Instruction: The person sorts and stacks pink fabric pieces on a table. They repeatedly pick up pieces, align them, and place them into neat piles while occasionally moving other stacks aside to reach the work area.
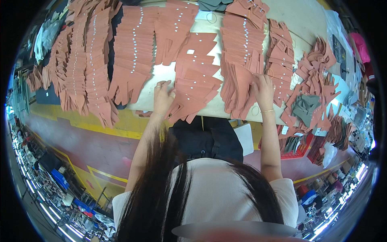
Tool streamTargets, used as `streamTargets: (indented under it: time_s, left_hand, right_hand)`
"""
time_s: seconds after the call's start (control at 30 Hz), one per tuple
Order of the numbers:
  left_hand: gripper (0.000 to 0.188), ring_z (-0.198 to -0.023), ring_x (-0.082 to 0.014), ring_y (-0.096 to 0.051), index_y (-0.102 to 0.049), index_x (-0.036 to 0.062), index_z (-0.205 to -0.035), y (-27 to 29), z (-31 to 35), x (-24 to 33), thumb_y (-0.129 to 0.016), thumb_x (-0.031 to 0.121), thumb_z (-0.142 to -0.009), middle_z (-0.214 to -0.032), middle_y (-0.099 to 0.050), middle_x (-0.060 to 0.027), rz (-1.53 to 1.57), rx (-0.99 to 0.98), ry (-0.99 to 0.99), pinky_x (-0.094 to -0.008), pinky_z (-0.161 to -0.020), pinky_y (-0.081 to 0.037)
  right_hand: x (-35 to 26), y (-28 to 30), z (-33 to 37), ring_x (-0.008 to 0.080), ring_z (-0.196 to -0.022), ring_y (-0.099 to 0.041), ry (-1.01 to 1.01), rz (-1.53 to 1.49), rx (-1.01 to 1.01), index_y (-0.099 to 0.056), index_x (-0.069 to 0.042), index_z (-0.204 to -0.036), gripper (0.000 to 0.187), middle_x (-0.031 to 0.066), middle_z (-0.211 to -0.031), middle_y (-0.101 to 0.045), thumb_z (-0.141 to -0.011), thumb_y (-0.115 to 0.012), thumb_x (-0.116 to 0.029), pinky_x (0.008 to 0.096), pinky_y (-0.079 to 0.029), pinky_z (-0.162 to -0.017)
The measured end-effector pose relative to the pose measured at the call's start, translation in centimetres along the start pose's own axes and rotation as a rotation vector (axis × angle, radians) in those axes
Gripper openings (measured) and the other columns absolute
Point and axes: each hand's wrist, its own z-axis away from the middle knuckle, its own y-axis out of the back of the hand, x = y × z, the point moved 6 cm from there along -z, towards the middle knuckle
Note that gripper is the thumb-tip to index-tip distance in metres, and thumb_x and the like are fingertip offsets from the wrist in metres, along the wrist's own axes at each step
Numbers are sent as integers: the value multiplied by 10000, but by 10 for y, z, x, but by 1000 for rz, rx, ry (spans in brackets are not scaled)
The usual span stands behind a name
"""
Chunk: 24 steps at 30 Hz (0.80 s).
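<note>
Rows of overlapping salmon-coloured cut fabric pieces with small white stickers lie across the pale table (161, 74). My left hand (163, 98) rests at the left edge of the middle row of pieces (196, 76). Its fingers are loosely bent, with the thumb apart, and I see nothing held in it. At the right edge of the neighbouring stack of pieces (236, 76), my right hand (264, 90) has its fingers closed on the margin of a salmon piece. Its fingertips are partly hidden. A thin bracelet circles the right wrist.
More salmon rows (133, 52) spread to the left. On the right are a loose salmon heap, a dark green piece (306, 108) and, below the table edge, a red crate (302, 148). A black bag-like item (205, 137) lies against my lap. Yellow lines mark the floor.
</note>
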Motion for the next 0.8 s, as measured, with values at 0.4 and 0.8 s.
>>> streamTargets:
  time_s: [0.4,0.8]
  left_hand:
    - [490,-1143,-372,-512,-561,-27,-1279,-5,10,-15,-691,127,-832,-1200,-534,-201,5,-80,113,-426,-986,-439]
    - [441,-1041,-423,-578,-575,-12,-1250,-8,17,-17,-668,100,-833,-1116,-583,-252,15,-147,122,-453,-925,-466]
  right_hand:
    - [2,2,-1,354,-903,-615,-49,-151,2,-643,-40,-1082,300,130,-982,-576,-803,-734,-100,424,-508,-743]
    - [-3,-3,-1,375,-971,-603,22,-149,22,-616,-34,-1111,323,161,-1035,-624,-800,-697,-70,445,-488,-817]
